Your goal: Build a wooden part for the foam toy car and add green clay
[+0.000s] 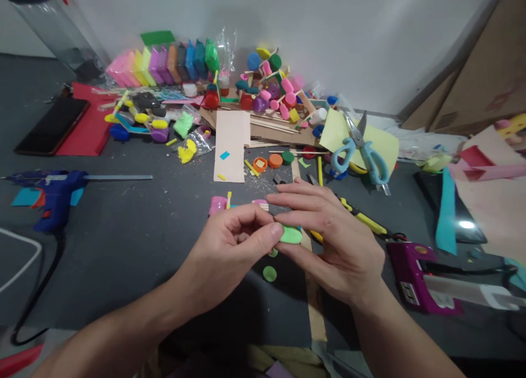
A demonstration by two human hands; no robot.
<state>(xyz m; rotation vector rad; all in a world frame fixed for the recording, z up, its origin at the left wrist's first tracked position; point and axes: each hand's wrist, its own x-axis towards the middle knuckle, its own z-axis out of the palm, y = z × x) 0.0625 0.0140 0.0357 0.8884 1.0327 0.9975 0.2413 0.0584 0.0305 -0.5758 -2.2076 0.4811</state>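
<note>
A flat, rounded light green piece (291,235) is held between both hands above the dark table. My left hand (242,246) pinches its left end between thumb and curled fingers. My right hand (329,230) has its thumb below the piece and its fingers above, touching its right side. Under the hands lie a green disc (269,273) and a smaller green bit partly covered by my left hand. Just behind my left hand sit a pink cylinder (217,205) and an upright yellow stick (229,199), both partly hidden.
A blue glue gun (59,194) lies left, near a phone (52,125). Behind are clay packets (164,64), a toy car (137,123) and colourful parts. Blue scissors (361,148), a yellow-handled tool (370,223) and a purple power strip (423,279) lie right.
</note>
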